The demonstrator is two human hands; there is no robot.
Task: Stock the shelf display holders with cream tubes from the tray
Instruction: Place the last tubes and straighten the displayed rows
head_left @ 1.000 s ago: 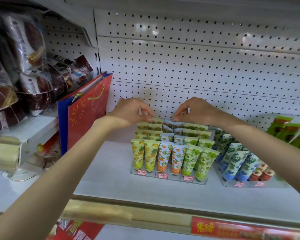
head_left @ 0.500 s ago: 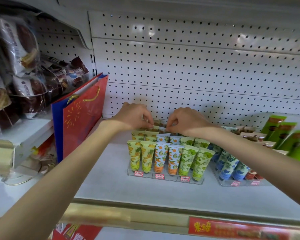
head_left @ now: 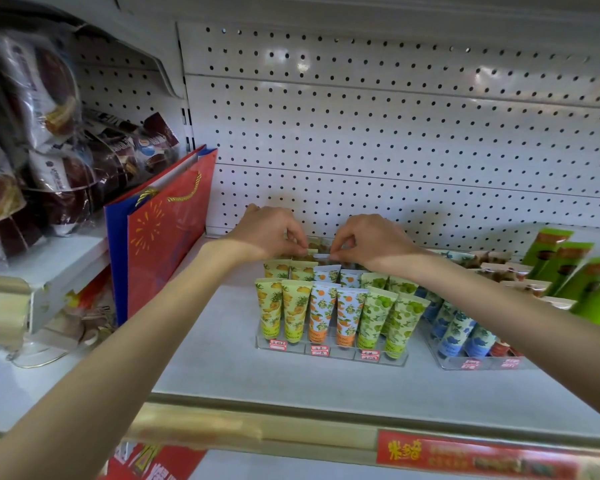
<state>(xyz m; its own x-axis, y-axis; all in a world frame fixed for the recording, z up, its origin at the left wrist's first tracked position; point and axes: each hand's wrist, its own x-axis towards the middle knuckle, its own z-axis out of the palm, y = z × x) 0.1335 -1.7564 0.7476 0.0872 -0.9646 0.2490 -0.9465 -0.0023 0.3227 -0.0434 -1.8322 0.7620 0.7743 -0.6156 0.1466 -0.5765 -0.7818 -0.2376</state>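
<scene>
Both hands pinch the crimped tops of back tubes (head_left: 317,254) at mid-frame: the left hand (head_left: 267,233) has thumb and forefinger closed on 1 pale top, and the right hand (head_left: 371,240) on the white top just beside it. These stand at the rear of the clear holder (head_left: 329,352), behind 6 front tubes (head_left: 321,317) in yellow, orange and green. A red bag (head_left: 167,233) leans at centre left.

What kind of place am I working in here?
Most likely a retail shop: a pegboard behind the shelf, a clear display holder of cream tubes with red price tags in front, and snack bags to the left.
</scene>
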